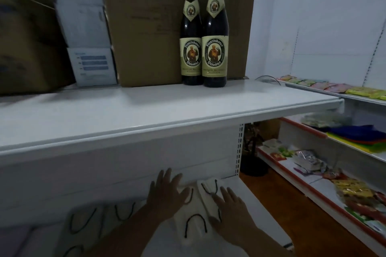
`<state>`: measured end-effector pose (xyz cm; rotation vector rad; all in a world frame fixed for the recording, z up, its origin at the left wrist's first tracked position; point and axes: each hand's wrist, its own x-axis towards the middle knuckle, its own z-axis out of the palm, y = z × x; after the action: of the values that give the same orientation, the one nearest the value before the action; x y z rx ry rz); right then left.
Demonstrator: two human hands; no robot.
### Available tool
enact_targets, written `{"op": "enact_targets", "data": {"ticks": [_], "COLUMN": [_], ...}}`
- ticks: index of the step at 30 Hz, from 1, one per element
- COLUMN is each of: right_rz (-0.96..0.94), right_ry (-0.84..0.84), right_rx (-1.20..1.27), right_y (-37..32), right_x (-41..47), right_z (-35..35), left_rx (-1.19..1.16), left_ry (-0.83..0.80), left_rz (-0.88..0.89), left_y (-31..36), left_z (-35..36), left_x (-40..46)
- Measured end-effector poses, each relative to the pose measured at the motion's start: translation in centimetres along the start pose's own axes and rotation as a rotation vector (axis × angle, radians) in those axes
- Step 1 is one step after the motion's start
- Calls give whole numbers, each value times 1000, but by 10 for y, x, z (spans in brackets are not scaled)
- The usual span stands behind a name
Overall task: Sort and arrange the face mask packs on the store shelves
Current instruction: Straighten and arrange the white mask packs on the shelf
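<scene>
On the lower white shelf [257, 206], white face mask packs [193, 221] with black ear loops, lying flat. Left hand [167, 192] and right hand [228, 204] pressing down on them, fingers straight and spread. Packs directly beneath both palms and fingertips.

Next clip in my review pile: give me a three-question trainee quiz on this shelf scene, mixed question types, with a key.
1. True or false: both hands lie flat with straight fingers on the white face mask packs on the lower shelf.
2. How many beer bottles stand on the top shelf? A) one B) two C) four
3. Fill in: directly behind the bottles stands a large ____ box.

Key
1. True: the left hand and right hand press flat on the packs.
2. B: a left bottle and a right bottle, side by side.
3. Cardboard.
</scene>
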<state>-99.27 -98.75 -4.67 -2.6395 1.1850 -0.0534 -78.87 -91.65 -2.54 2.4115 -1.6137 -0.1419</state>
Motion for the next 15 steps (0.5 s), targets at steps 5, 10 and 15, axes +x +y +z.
{"op": "enact_targets", "data": {"ticks": [5, 10, 15], "right_rz": [-177, -401, -675], "right_ry": [-4, -82, -40], "right_rx": [47, 36, 70], "right_y": [-61, -141, -252], "right_x": [-29, -52, -82], "right_z": [12, 25, 42], "left_rx": [95, 190, 195], "left_ry": [83, 88, 148], "left_rz": [-206, -422, -582], "left_y": [-42, -100, -169], "left_z": [-16, -51, -94], "left_x": [-83, -183, -285]}}
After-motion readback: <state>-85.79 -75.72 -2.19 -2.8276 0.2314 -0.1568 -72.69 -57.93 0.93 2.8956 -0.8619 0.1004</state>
